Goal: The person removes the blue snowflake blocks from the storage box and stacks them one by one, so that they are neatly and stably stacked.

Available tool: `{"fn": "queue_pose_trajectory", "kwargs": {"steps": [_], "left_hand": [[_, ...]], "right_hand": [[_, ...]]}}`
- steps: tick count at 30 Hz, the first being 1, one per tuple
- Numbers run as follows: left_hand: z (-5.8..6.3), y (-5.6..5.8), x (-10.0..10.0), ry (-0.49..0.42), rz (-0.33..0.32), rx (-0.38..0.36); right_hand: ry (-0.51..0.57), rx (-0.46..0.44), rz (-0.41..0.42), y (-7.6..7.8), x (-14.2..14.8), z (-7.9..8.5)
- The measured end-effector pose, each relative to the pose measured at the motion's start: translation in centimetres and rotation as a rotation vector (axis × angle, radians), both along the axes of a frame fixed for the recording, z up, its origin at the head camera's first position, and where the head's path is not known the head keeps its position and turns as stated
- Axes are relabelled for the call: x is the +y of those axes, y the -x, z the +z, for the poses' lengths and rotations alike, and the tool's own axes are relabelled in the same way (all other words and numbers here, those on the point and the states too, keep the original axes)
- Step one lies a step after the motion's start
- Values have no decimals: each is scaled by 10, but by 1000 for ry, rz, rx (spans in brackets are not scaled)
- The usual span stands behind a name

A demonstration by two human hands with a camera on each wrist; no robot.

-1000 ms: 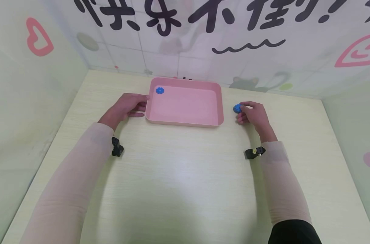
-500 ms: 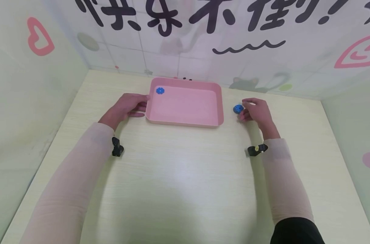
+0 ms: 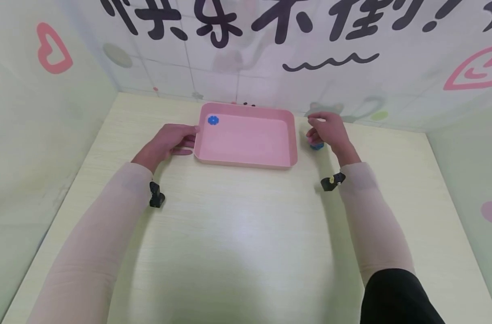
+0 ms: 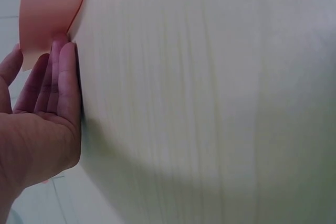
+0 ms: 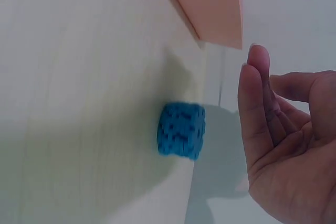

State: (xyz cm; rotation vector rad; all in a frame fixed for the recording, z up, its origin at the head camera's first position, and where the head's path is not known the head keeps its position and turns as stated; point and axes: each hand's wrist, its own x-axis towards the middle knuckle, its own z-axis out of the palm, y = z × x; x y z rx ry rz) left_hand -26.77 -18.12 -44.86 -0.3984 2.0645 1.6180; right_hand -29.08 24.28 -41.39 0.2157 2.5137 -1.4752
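Note:
A shallow pink tray (image 3: 246,165) stands near the back of the table, and a blue flower-shaped piece (image 3: 213,120) lies in its far left corner. My left hand (image 3: 173,138) is at the tray's left end, its fingers mostly straight and touching the outer wall. To the right of the tray a blue notched block (image 5: 181,130) rests on the table, partly covered by my right hand (image 3: 328,131) in the head view. That hand is raised apart from the block, with thumb and fingertips brought close together; I cannot tell whether something thin is between them.
Behind the pale wooden table (image 3: 237,234) rises a printed backdrop (image 3: 262,81) with large black characters, close to the tray's far side. Side panels border the table left and right. A small black wrist camera (image 3: 156,194) sits on each sleeve.
My right hand drew back slightly from the blue block, then moved up and left, towards the tray. The block remains on the table. My left hand and the tray have stayed put.

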Motion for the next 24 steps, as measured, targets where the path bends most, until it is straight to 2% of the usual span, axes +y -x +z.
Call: {"fn": "queue_pose_trajectory", "kwargs": {"steps": [4, 12, 19, 24], "left_hand": [[-5, 2, -1, 4, 6, 10], [-5, 1, -1, 5, -3, 18], [-6, 1, -2, 2, 3, 21], [-7, 1, -3, 3, 5, 18]], "right_hand": [[-6, -16, 7, 9, -14, -3], [-43, -24, 46, 19, -49, -5], [-43, -17, 107, 27, -81, -7], [-68, -45, 159, 32, -104, -10]]}}
